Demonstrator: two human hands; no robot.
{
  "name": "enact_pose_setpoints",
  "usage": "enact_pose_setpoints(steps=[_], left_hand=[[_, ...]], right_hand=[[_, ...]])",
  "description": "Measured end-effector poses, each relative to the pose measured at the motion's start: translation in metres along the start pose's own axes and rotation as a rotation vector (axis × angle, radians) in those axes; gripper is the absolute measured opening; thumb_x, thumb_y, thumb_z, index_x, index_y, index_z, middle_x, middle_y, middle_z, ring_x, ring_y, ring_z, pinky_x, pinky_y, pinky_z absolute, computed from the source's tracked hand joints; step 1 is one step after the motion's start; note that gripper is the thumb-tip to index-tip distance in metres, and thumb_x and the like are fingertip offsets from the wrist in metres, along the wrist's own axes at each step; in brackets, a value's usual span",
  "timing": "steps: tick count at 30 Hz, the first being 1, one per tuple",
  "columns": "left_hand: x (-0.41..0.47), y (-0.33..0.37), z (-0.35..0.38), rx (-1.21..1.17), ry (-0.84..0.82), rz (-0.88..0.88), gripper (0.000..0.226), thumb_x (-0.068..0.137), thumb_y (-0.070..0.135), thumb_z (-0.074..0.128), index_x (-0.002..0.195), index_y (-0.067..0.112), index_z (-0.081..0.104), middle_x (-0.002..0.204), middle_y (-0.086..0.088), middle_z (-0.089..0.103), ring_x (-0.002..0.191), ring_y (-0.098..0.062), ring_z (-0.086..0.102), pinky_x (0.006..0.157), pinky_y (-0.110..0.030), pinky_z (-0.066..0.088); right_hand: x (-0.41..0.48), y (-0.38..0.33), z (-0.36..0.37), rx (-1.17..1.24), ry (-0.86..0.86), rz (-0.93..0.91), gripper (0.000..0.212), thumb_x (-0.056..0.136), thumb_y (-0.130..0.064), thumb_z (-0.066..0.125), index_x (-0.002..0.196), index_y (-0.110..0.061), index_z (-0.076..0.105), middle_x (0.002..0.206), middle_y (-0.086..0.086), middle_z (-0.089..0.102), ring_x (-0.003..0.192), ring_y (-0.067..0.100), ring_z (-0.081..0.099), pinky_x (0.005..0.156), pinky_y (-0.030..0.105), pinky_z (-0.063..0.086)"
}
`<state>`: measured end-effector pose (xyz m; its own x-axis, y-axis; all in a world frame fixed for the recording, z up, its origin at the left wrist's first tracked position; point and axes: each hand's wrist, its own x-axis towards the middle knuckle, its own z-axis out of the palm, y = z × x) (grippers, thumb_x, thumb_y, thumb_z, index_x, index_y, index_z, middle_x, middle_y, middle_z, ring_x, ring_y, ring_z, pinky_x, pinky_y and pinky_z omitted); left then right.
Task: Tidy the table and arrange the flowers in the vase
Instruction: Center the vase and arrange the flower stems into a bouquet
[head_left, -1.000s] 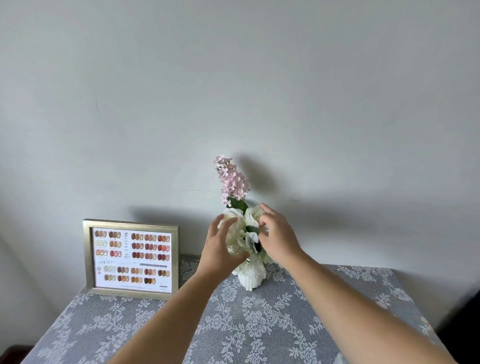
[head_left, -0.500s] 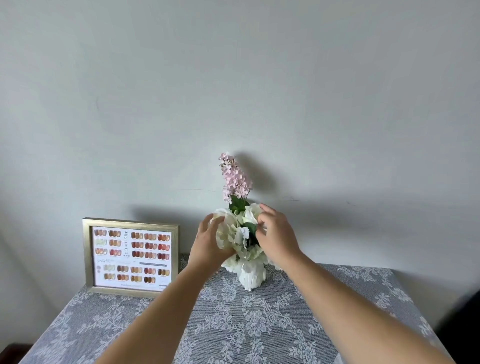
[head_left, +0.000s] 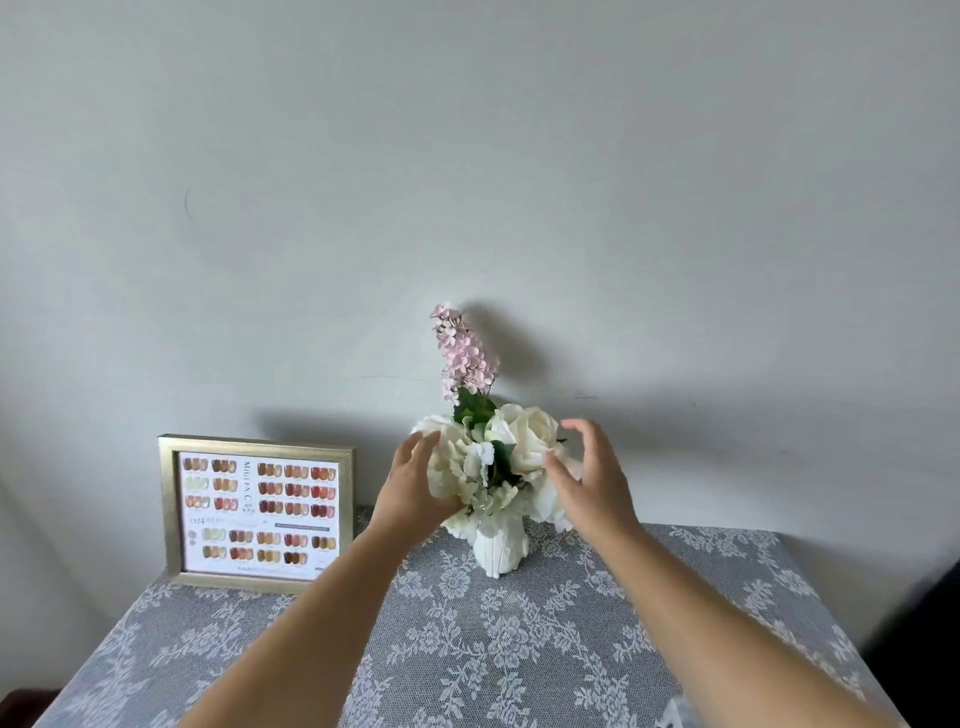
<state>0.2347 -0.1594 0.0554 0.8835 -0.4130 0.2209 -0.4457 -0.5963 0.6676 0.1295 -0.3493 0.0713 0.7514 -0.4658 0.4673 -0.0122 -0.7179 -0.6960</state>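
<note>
A small white vase (head_left: 500, 548) stands at the back of the table, near the wall. It holds white flowers (head_left: 488, 467) with green leaves and one tall pink flower spike (head_left: 464, 353) rising behind them. My left hand (head_left: 413, 486) rests against the left side of the white blooms, fingers spread. On the right side of the bunch my right hand (head_left: 589, 480) is open, its fingers curved and a little apart from the petals. The vase's neck is hidden by the blooms.
A gold picture frame (head_left: 171, 512) with a colour-swatch chart leans against the wall at the back left. The table wears a grey lace tablecloth (head_left: 498, 649). The wall stands right behind the vase. A dark object (head_left: 930, 613) shows at the right edge.
Both hands have drawn apart from the white flowers: the right hand has come off the blooms and opened, the left has slid to the outer left side. The bunch looks fuller and wider.
</note>
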Motion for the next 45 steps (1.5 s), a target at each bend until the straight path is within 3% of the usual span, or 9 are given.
enact_pose_setpoints(steps=[2, 7, 14, 19, 22, 26, 31, 37, 45], left_hand=[[-0.002, 0.001, 0.0, -0.023, -0.012, -0.013, 0.093, 0.065, 0.025, 0.08, 0.141, 0.022, 0.028, 0.149, -0.001, 0.023, 0.122, -0.02, 0.043, 0.094, -0.027, 0.036], [-0.005, 0.006, 0.001, -0.127, 0.0, -0.023, 0.078, 0.072, 0.012, 0.073, 0.138, 0.022, 0.034, 0.147, -0.004, 0.029, 0.079, -0.005, 0.06, 0.078, -0.029, 0.055], [-0.004, 0.005, 0.004, -0.197, 0.034, -0.035, 0.069, 0.073, 0.015, 0.068, 0.136, 0.021, 0.04, 0.143, -0.001, 0.037, 0.091, -0.017, 0.065, 0.082, -0.036, 0.055], [-0.005, 0.005, 0.008, -0.215, 0.021, -0.008, 0.065, 0.073, 0.012, 0.062, 0.134, 0.025, 0.043, 0.144, 0.002, 0.036, 0.068, -0.017, 0.067, 0.062, -0.024, 0.055], [-0.006, 0.007, 0.007, -0.196, 0.0, -0.007, 0.072, 0.069, 0.014, 0.069, 0.134, 0.025, 0.041, 0.146, 0.003, 0.032, 0.076, -0.016, 0.067, 0.071, -0.029, 0.056], [-0.007, 0.007, 0.004, -0.06, -0.052, -0.006, 0.095, 0.059, 0.038, 0.08, 0.139, 0.027, 0.03, 0.149, 0.004, 0.021, 0.102, -0.015, 0.056, 0.095, -0.035, 0.048], [-0.007, 0.01, 0.0, 0.054, -0.059, -0.016, 0.108, 0.051, 0.06, 0.078, 0.14, 0.03, 0.025, 0.151, 0.008, 0.012, 0.119, -0.02, 0.047, 0.094, -0.037, 0.046], [-0.009, 0.013, 0.002, 0.065, -0.022, -0.02, 0.105, 0.051, 0.064, 0.075, 0.138, 0.032, 0.028, 0.151, 0.01, 0.013, 0.115, -0.02, 0.052, 0.089, -0.038, 0.05], [-0.012, 0.012, 0.008, 0.084, 0.046, -0.001, 0.097, 0.054, 0.063, 0.073, 0.136, 0.03, 0.032, 0.149, 0.01, 0.018, 0.108, -0.016, 0.054, 0.079, -0.033, 0.051]], right_hand=[[-0.015, 0.011, 0.0, 0.014, -0.043, 0.089, 0.036, 0.077, -0.029, 0.059, 0.107, -0.027, 0.04, 0.107, -0.003, 0.05, 0.079, 0.014, 0.052, 0.061, 0.026, 0.039], [-0.028, 0.01, 0.009, 0.061, -0.049, 0.107, 0.031, 0.074, -0.017, 0.068, 0.095, -0.022, 0.045, 0.093, -0.001, 0.051, 0.076, 0.018, 0.054, 0.064, 0.032, 0.052], [-0.037, 0.0, 0.019, 0.057, 0.021, -0.041, 0.027, 0.072, -0.014, 0.073, 0.092, -0.017, 0.055, 0.092, -0.001, 0.054, 0.075, 0.008, 0.052, 0.061, 0.024, 0.05], [-0.038, 0.004, 0.026, 0.015, -0.001, -0.058, 0.021, 0.074, -0.012, 0.072, 0.089, -0.013, 0.058, 0.096, 0.0, 0.054, 0.079, 0.012, 0.056, 0.064, 0.024, 0.052], [-0.035, 0.007, 0.023, 0.007, -0.021, -0.048, 0.019, 0.076, -0.018, 0.071, 0.088, -0.016, 0.057, 0.096, -0.003, 0.053, 0.08, 0.011, 0.056, 0.065, 0.022, 0.051], [-0.03, 0.007, 0.01, -0.184, 0.068, -0.098, 0.018, 0.078, -0.035, 0.062, 0.09, -0.025, 0.054, 0.096, -0.007, 0.055, 0.078, 0.011, 0.055, 0.058, 0.029, 0.053], [-0.006, 0.0, -0.001, -0.16, 0.103, -0.2, 0.029, 0.08, -0.026, 0.066, 0.106, -0.016, 0.057, 0.105, 0.001, 0.058, 0.097, 0.017, 0.053, 0.075, 0.03, 0.049], [0.029, -0.018, 0.001, -0.152, 0.115, -0.25, 0.019, 0.082, -0.026, 0.063, 0.099, -0.017, 0.062, 0.101, -0.001, 0.061, 0.092, 0.016, 0.052, 0.08, 0.031, 0.044], [0.112, -0.053, 0.027, -0.198, -0.412, 0.168, 0.017, 0.083, -0.032, 0.059, 0.087, -0.018, 0.069, 0.102, 0.001, 0.069, 0.095, 0.021, 0.062, 0.086, 0.032, 0.049]])
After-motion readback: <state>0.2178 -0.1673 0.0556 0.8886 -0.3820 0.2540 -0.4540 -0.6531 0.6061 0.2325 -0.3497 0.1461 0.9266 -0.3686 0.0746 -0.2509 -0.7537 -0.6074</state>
